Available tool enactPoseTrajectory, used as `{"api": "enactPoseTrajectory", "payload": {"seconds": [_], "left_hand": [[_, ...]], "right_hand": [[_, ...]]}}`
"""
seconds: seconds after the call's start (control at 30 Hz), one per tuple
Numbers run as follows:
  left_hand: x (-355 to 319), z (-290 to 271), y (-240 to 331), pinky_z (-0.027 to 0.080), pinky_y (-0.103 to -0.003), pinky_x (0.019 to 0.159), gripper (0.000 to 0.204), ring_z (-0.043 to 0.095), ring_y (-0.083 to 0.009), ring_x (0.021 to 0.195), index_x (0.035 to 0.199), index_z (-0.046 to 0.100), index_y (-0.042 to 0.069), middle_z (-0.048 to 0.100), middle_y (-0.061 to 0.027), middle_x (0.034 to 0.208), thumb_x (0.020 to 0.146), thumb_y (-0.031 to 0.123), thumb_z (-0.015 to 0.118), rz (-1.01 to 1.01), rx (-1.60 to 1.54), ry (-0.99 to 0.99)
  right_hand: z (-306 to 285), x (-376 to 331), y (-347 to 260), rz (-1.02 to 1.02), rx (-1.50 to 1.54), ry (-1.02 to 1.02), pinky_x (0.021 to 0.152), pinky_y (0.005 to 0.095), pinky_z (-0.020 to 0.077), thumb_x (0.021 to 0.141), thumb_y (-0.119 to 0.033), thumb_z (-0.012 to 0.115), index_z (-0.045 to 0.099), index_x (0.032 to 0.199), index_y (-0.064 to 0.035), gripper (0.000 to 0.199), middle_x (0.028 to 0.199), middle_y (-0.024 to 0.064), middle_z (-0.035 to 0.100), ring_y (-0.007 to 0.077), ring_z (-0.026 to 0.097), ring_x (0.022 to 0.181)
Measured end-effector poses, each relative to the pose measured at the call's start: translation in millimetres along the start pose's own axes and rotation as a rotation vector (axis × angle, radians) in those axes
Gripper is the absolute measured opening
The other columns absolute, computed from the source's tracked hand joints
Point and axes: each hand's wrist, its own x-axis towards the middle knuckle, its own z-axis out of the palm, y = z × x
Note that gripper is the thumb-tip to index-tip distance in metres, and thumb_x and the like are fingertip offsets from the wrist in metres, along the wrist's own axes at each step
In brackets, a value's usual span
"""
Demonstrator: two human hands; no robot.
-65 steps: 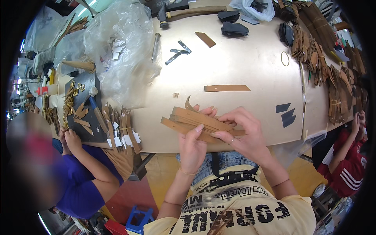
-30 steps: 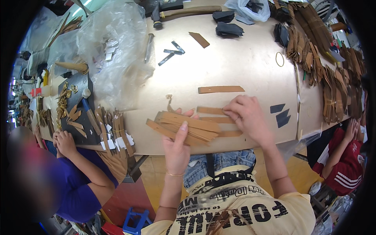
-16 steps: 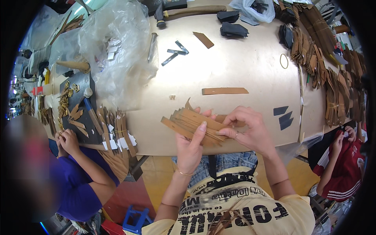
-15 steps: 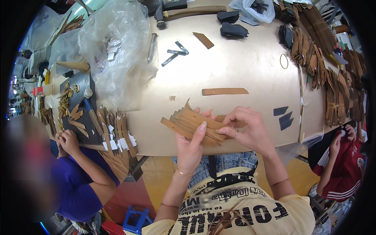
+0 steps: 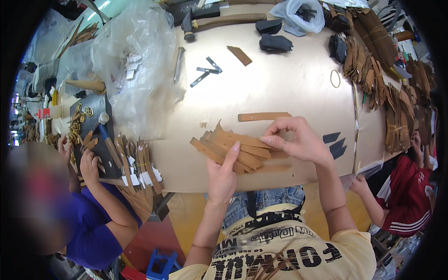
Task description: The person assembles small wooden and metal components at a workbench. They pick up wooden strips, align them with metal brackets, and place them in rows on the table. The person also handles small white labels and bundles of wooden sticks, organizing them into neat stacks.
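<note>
Head view: strips (image 5: 233, 147) seemingly fanned wider.

I am looking past the tan worktable (image 5: 289, 88) at its packaging. A big crumpled clear plastic bag (image 5: 135, 56) is lying on the table's far left part, with small white paper tags (image 5: 132, 66) showing inside it. A smaller whitish plastic bag (image 5: 302, 14) is sitting at the table's far edge, holding dark pieces. Small white labels (image 5: 140, 176) are hanging on the brown strips at the table's near left corner.
</note>
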Motion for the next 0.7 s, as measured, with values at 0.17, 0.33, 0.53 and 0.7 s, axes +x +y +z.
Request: {"api": "enactPoseTrajectory", "payload": {"seconds": [0.17, 0.33, 0.53, 0.7], "left_hand": [[11, 1, 10, 0.049, -0.035, 0.097, 0.042, 0.06, -0.0214, 0.11, 0.134, 0.043, -0.001, 0.06, -0.0154, 0.124, 0.096, 0.004, 0.06, -0.026, -0.019, 0.026], [17, -6, 27, 0.047, -0.034, 0.101, 0.047, 0.056, -0.0228, 0.118, 0.137, 0.04, -0.005, 0.056, -0.0179, 0.128, 0.095, 0.003, 0.061, 0.023, -0.034, 0.105], [22, 5, 22, 0.049, -0.035, 0.098, 0.044, 0.058, -0.0217, 0.113, 0.134, 0.043, -0.003, 0.056, -0.01, 0.12, 0.095, 0.002, 0.061, 0.056, -0.028, 0.022], [33, 25, 12, 0.05, -0.033, 0.094, 0.042, 0.061, -0.0192, 0.105, 0.132, 0.045, -0.004, 0.058, -0.011, 0.118, 0.095, 0.003, 0.062, 0.101, -0.014, 0.007]], "right_hand": [[-26, 37, 2, 0.02, -0.214, 0.114, 0.069, 0.0328, 0.0497, 0.086, -0.018, 0.072, 0.071, 0.082, 0.0015, 0.02, 0.075, 0.0103, 0.07, 0.0201, 0.065, 0.069], [-41, 54, 12, 0.019, -0.642, 0.252, 0.077, 0.0381, 0.041, 0.085, -0.022, 0.072, 0.071, 0.091, -0.003, 0.02, 0.084, 0.01, 0.071, 0.0278, 0.064, 0.073], [-19, 34, 4, -0.172, -0.29, 0.281, 0.073, 0.0371, 0.0468, 0.083, -0.024, 0.076, 0.069, 0.1, -0.0021, 0.028, 0.09, 0.0115, 0.068, 0.0266, 0.064, 0.081], [3, 22, -12, -0.265, -0.2, 0.126, 0.072, 0.0333, 0.0523, 0.084, -0.017, 0.075, 0.074, 0.091, -0.0025, 0.016, 0.08, 0.0107, 0.07, 0.0211, 0.066, 0.075]]}}
